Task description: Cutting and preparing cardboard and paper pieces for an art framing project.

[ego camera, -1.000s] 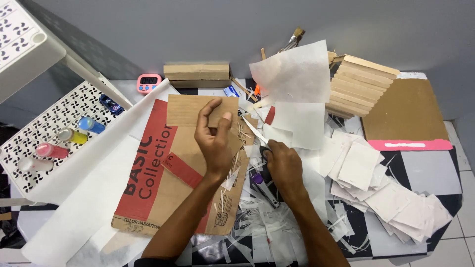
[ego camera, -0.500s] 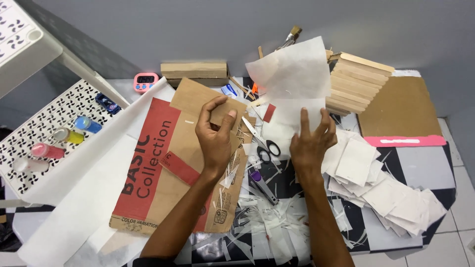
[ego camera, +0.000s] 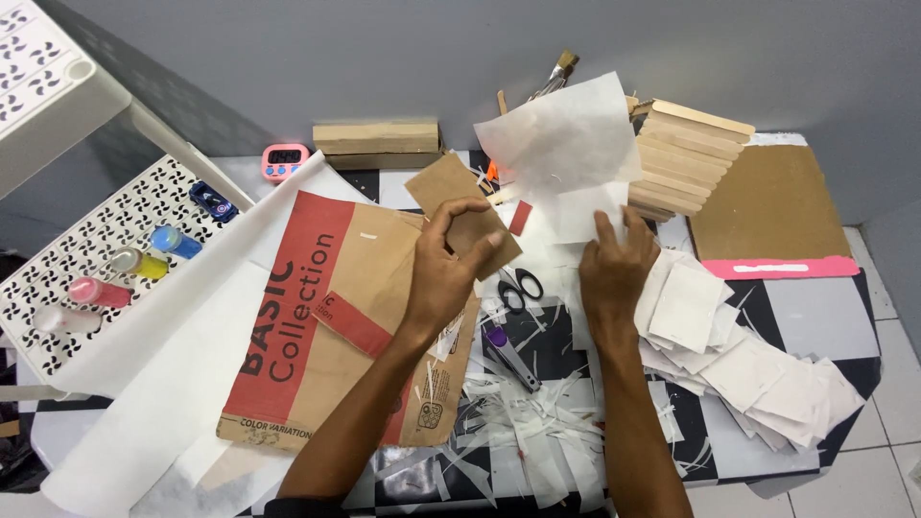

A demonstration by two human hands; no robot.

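Note:
My left hand (ego camera: 443, 280) grips a small brown cardboard piece (ego camera: 459, 197) by its lower edge and holds it tilted above a large brown and red paper bag (ego camera: 326, 326). My right hand (ego camera: 614, 273) lies flat with fingers spread on white paper sheets (ego camera: 574, 213) at the table's middle. Black-handled scissors (ego camera: 519, 286) lie between the two hands. Just below them lies a purple-handled cutter (ego camera: 508, 353). A thin white sheet (ego camera: 566, 144) stands curled behind the right hand.
Stacked tan slabs (ego camera: 686, 158) and a brown board (ego camera: 767, 206) with a pink strip (ego camera: 777, 269) sit at the right. Cut white squares (ego camera: 739, 355) spread beside them. A wooden block (ego camera: 376, 142), pink timer (ego camera: 285, 161) and rack of paint bottles (ego camera: 115, 269) stand left.
My right hand left the scissors and moved up and right onto the white sheets. My left hand turned the cardboard piece and drew it slightly right.

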